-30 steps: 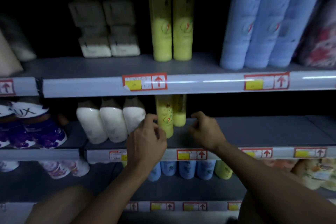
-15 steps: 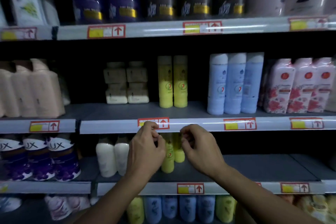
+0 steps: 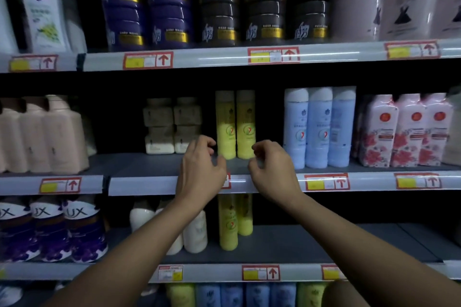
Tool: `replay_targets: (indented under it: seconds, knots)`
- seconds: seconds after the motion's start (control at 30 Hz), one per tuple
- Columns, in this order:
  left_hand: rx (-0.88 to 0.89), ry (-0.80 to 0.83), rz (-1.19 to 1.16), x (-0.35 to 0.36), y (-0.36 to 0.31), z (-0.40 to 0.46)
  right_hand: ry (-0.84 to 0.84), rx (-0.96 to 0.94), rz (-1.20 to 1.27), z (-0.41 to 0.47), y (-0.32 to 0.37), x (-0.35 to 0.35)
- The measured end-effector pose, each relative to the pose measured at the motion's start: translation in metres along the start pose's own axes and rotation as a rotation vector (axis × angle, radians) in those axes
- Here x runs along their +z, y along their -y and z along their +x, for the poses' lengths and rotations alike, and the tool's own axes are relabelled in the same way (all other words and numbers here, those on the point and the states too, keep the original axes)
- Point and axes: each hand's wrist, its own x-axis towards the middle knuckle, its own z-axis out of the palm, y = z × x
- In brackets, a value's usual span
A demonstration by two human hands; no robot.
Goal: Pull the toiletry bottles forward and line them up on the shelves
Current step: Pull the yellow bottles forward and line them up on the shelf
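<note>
Two tall yellow bottles stand side by side, set back on the middle shelf. My left hand hovers just left of them and my right hand just right, both at the shelf's front edge. The fingers of both hands are loosely curled and hold nothing. Neither hand touches the bottles. Two more yellow bottles stand on the shelf below, between my forearms.
Beige boxes sit deep on the middle shelf at left, and pale blue bottles stand near the edge at right. Pink packs and peach bottles flank them. Dark jars fill the top shelf. White bottles stand below.
Both hands rose from the lower shelf's yellow bottles to the middle shelf's front edge. The view tilted upward, bringing the top shelf into sight.
</note>
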Motion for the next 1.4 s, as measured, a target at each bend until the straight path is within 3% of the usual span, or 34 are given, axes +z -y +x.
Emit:
replay_targets:
  seconds: [0.37, 0.77, 1.13, 1.4]
  knots:
    - [-0.126, 0.126, 0.081, 0.059, 0.052, 0.078, 0.131, 0.179, -0.029, 0.083, -0.03, 0.042]
    - [-0.239, 0.157, -0.032, 0.099, 0.073, 0.115, 0.149, 0.235, -0.021, 0.113, -0.049, 0.068]
    - [-0.197, 0.187, -0.052, 0.08, 0.06, 0.105, 0.101, 0.242, 0.03, 0.1, -0.043, 0.055]
    - [-0.145, 0.123, -0.117, 0.051, 0.04, 0.073, 0.0, 0.157, 0.128, 0.076, -0.026, 0.031]
